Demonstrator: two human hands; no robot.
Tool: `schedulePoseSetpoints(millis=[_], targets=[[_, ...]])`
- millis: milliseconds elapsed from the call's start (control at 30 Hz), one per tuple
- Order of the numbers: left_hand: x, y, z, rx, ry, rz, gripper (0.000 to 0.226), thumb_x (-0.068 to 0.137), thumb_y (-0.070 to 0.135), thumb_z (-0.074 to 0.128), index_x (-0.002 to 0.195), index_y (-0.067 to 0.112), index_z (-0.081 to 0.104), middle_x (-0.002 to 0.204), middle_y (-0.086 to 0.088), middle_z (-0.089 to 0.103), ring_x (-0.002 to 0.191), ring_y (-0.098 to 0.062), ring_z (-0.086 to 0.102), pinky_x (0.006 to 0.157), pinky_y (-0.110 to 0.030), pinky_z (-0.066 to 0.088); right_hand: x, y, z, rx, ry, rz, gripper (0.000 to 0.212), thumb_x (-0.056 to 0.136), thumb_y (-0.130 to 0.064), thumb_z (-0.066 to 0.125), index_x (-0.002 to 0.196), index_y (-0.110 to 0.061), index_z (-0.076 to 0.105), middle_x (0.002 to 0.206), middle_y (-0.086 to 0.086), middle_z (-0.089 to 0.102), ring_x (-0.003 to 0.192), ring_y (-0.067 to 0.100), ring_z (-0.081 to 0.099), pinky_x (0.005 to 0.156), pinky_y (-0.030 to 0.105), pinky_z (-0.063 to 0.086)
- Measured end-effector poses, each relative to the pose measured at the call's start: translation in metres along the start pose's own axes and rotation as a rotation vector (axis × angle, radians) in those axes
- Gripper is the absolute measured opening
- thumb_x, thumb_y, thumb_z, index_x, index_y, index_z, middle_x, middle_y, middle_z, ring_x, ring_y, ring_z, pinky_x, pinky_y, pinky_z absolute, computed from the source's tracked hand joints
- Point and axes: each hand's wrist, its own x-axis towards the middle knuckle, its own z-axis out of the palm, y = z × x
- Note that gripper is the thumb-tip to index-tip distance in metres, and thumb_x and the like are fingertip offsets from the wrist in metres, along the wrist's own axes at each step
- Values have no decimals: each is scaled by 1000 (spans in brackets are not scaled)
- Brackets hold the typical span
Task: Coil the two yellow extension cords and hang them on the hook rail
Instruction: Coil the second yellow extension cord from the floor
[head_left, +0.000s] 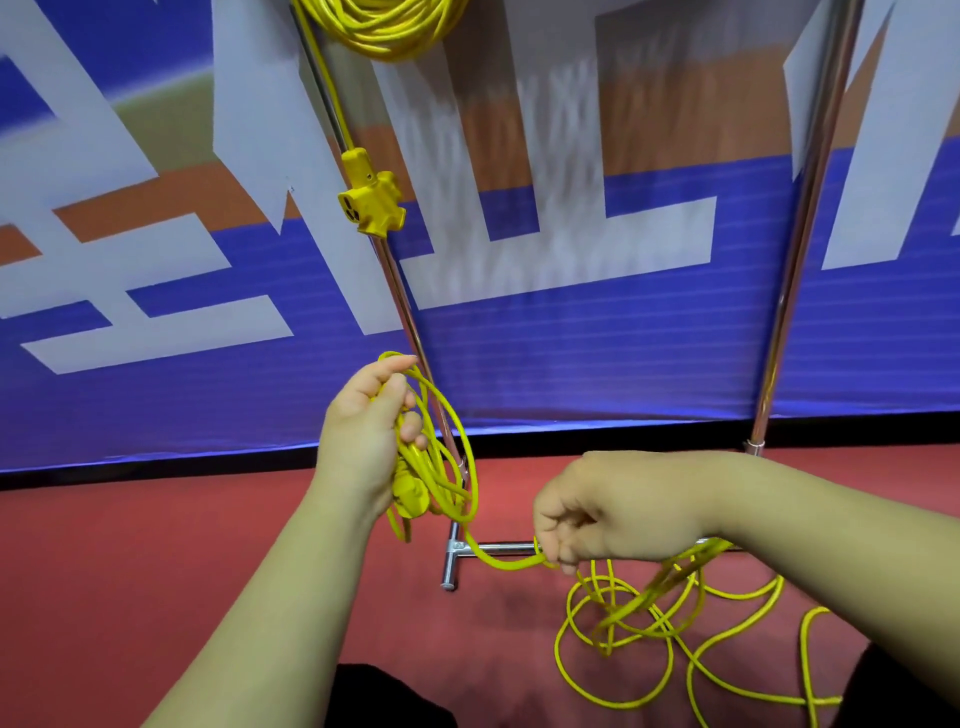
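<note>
One coiled yellow cord (387, 28) hangs at the top of the metal rack, its triple-outlet end (370, 200) dangling beside the left post. My left hand (363, 436) is shut on a few small loops of the second yellow cord (441, 457), whose plug hangs below my palm. That cord runs down and right to my right hand (608, 512), which pinches it just above the rack's base bar. The loose remainder (665, 639) lies in tangled loops on the red floor under my right forearm.
The rack has two chrome posts (802, 218) and a low base bar with a T-foot (453, 561). A blue, white and orange banner (571, 338) hangs right behind it. Red floor (156, 545) stretches to the left. Dark clothing shows at the bottom edge.
</note>
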Motion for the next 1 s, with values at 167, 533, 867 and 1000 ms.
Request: schedulePoseSetpoints(millis=[167, 533, 867, 1000], targets=[[-10, -10, 21, 196, -92, 37, 24, 103, 2, 46, 117, 11, 64, 73, -6, 55, 45, -13, 44, 46, -28, 46, -13, -23, -10, 93, 109, -132, 15, 93, -7, 63, 88, -20, 60, 86, -4, 75, 70, -3, 62, 65, 10, 42], [-38, -24, 62, 240, -457, -156, 43, 104, 12, 49, 138, 38, 44, 70, 0, 67, 52, -25, 63, 57, -36, 56, -29, 3, -33, 262, 591, -184, 18, 95, -9, 63, 92, -20, 49, 80, 0, 72, 62, 12, 62, 62, 30, 51], [-48, -13, 74, 70, -629, -271, 57, 90, 25, 63, 143, 30, 44, 70, -8, 54, 44, -18, 44, 46, -29, 45, -37, 30, -51, 39, 789, -54, 38, 76, -40, 83, 72, -27, 48, 70, 0, 69, 63, 21, 61, 61, 42, 50], [-48, -11, 68, 157, -719, -209, 69, 88, 2, 69, 144, 34, 42, 63, -9, 45, 45, -18, 42, 49, -31, 47, -38, 39, -56, 53, 752, -22, 45, 69, -47, 85, 68, -22, 48, 63, 3, 62, 55, 23, 53, 54, 43, 45]])
